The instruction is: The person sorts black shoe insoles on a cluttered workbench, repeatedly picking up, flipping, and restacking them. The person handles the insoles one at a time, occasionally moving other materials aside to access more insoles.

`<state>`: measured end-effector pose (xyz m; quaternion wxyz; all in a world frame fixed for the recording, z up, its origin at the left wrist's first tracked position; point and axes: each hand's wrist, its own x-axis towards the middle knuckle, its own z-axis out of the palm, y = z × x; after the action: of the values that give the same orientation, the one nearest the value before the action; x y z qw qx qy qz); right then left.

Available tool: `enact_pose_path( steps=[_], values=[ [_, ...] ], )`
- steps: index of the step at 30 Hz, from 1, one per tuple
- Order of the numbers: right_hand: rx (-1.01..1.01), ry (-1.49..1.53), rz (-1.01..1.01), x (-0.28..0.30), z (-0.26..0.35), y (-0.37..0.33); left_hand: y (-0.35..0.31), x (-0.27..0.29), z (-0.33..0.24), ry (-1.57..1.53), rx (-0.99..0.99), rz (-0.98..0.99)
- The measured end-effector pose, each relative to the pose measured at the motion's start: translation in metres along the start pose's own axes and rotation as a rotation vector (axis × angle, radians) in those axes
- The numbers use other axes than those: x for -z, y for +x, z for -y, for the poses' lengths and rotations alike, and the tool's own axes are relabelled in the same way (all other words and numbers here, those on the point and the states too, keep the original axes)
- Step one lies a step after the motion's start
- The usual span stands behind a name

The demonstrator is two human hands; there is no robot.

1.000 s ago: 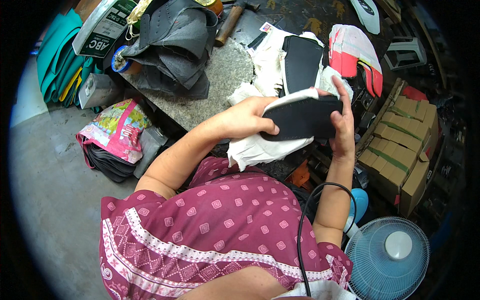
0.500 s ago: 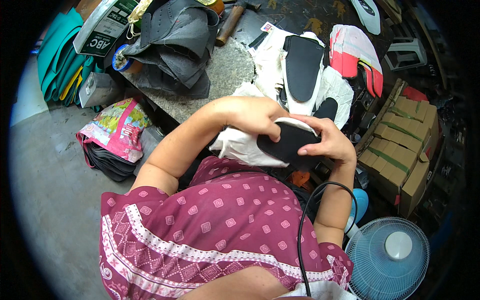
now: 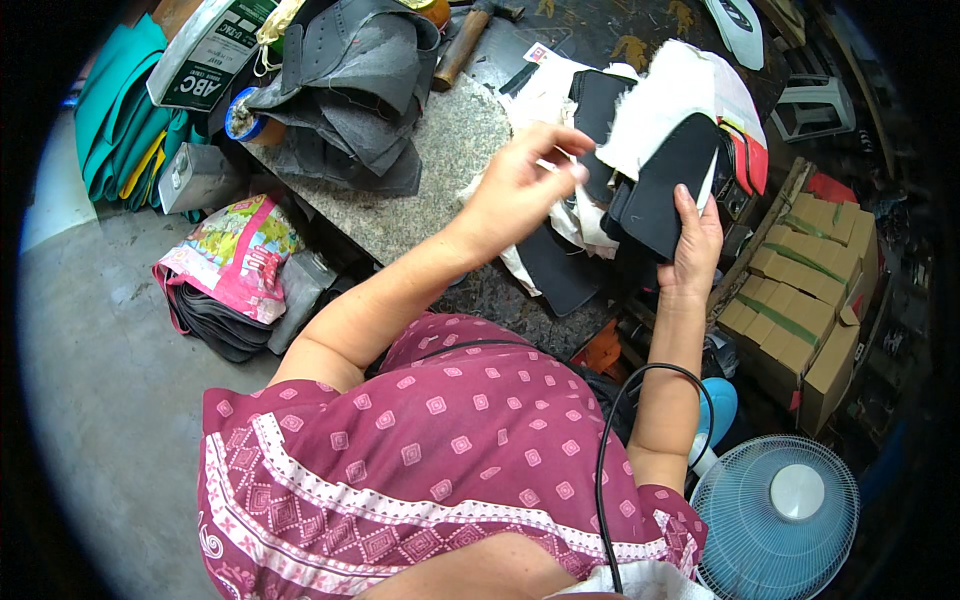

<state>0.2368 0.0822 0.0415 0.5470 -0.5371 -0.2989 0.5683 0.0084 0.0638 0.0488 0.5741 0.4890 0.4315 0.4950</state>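
Observation:
My right hand (image 3: 690,240) grips a black shoe piece with white fabric lining (image 3: 668,180). Its thumb lies along the black edge, while the other fingers are mostly hidden behind. The piece is raised over a pile of similar pieces. To its left, my left hand (image 3: 525,185) hovers with fingers bent and apart, nothing visible between them. Below the left hand, a black sole-shaped piece (image 3: 560,270) with a white edge lies on the worktop. Another dark piece (image 3: 600,100) sits on white cloth behind, partly covered by the held one.
Grey cut sheets (image 3: 350,90) are heaped on the stone slab (image 3: 455,135), near a hammer (image 3: 462,45) and a blue-rimmed jar (image 3: 243,118). Red-and-white pieces (image 3: 745,130) lie far right. Tied cardboard (image 3: 800,270) and a fan (image 3: 775,515) stand on the right.
The black-and-white piece has gone from both hands near my body up and right in my right hand. My left hand has let go and moved up. A black piece below is now uncovered.

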Motion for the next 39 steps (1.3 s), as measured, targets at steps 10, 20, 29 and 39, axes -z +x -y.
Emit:
enact_pose_path(
  steps=[10,20,29,39],
  values=[
    [0.055,-0.051,0.008,-0.029,-0.005,0.009,0.035,-0.021,0.016,0.205,-0.093,-0.047],
    [0.341,-1.207,0.101,-0.011,-0.030,0.042,0.037,-0.013,0.048,0.462,0.051,-0.122],
    [-0.025,-0.336,0.217,-0.015,-0.013,0.046,0.089,-0.020,0.068,0.354,-0.003,-0.268],
    [-0.035,-0.414,0.332,-0.024,-0.023,0.053,0.118,-0.031,0.092,0.247,-0.062,-0.093]
  ],
)
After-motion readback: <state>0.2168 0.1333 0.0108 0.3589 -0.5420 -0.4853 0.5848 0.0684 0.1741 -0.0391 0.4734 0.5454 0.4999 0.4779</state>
